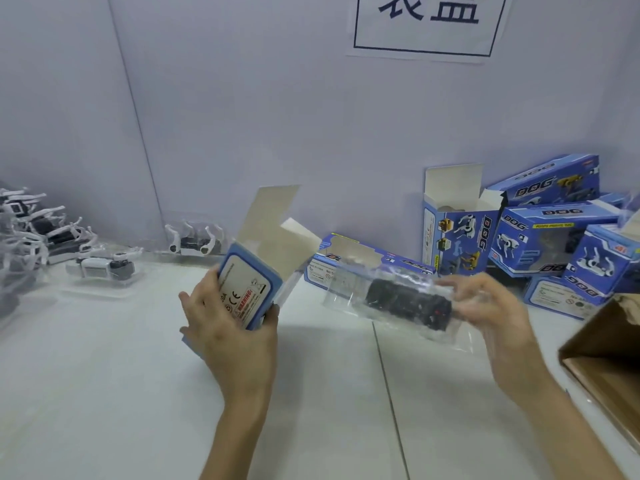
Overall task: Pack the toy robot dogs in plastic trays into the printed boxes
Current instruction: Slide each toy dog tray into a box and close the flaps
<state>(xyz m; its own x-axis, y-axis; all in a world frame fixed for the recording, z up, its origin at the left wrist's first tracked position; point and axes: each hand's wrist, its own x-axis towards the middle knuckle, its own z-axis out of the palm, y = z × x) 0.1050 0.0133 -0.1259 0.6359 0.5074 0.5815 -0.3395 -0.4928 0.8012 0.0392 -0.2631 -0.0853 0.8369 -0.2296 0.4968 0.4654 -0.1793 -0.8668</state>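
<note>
While our left hand (pixel 228 327) grips the open blue printed box (pixel 247 289), our right hand (pixel 491 306) holds the clear plastic dog tray (pixel 391 299) at three o'clock, lengthwise toward its mouth.

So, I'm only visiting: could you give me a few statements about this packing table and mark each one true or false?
1. The left hand grips a blue printed cardboard box whose end flap stands open. True.
2. The clear plastic tray with a dark toy sits inside that box. False: the right hand holds it in the air beside the box.
3. White toy robot dogs in clear trays lie on the left of the white table. True.
4. The brown cardboard carton stands at the left edge. False: it is at the right edge.
5. More blue printed boxes are piled at the back right. True.
</note>
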